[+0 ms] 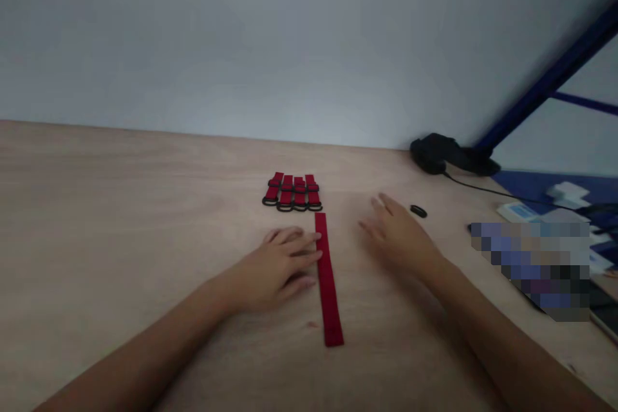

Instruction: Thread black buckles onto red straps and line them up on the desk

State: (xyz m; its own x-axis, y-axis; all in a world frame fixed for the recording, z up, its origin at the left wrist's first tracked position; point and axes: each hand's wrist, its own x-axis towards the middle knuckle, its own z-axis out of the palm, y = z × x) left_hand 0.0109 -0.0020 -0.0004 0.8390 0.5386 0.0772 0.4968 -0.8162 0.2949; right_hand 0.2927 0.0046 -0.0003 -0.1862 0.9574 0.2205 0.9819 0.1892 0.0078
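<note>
A long red strap (327, 280) lies flat on the wooden table (120, 206), running toward me. My left hand (277, 267) rests flat beside it, fingers stretched out and touching the strap's left edge near its far end. My right hand (398, 235) hovers low to the right of the strap, fingers spread, holding nothing. A small black ring (418, 211) lies just beyond my right fingertips. Farther back, several folded red straps with black rings (293, 193) lie side by side in a row.
A black device (441, 153) with a cable sits at the table's back right corner by a blue frame (545, 87). A blurred-out item (531, 267) and white boxes (567, 193) lie at the right edge. A pale wall stands behind the table.
</note>
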